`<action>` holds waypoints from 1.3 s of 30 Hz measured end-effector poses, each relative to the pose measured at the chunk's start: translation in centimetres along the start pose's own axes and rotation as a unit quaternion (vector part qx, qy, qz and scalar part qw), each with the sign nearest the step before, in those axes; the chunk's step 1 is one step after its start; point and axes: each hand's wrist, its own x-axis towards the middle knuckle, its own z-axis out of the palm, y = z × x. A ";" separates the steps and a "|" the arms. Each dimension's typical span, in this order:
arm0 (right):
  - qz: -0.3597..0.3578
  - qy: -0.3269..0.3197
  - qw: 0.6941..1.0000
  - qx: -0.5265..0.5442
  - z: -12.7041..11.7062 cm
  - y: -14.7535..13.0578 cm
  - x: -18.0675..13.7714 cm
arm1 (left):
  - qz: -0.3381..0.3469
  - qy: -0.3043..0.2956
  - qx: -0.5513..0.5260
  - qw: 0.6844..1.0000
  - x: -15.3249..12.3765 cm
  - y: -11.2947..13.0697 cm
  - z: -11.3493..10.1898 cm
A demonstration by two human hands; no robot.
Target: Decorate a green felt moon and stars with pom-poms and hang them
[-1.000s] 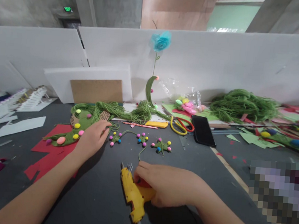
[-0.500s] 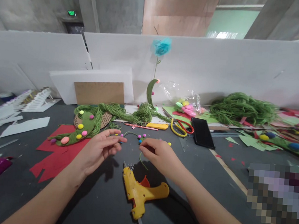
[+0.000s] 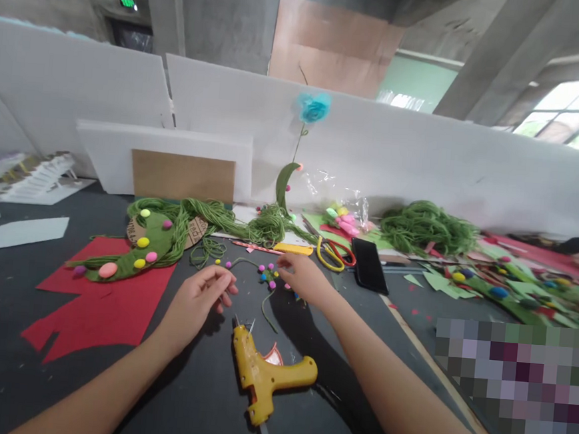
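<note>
My left hand hovers over the dark table left of a yellow hot glue gun. Its fingers are curled and the thumb meets the index finger; whatever may be between them is hidden. Bent fingers of my right hand come together beside a cluster of small coloured pom-poms, and I cannot make out anything in them. A thin green strand curves down from the cluster. The glue gun lies on its side, its nozzle pointing away from me and its trigger to the right.
Red felt pieces lie at left under a green yarn-wrapped shape with pom-poms. Behind are a yellow comb, scissors, a black phone, a yarn heap and a blue flower. A white board stands across the back.
My left hand has gone from spread fingers to curled ones. My right hand has moved slightly up and away, uncovering more of the pom-pom cluster. The camera view has turned a little right.
</note>
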 end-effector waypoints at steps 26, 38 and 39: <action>0.055 -0.051 0.969 0.235 2.4 -2.2 -0.3 | -0.016 -0.026 -0.041 0.999 0.2 -0.1 -0.3; 0.052 -0.087 0.827 0.552 1.1 -7.7 -2.2 | -0.118 -0.019 -0.231 0.966 -0.1 0.7 0.1; 0.049 -0.083 0.820 0.565 1.2 -7.9 -2.3 | -0.121 -0.012 -0.244 0.962 0.0 0.6 0.0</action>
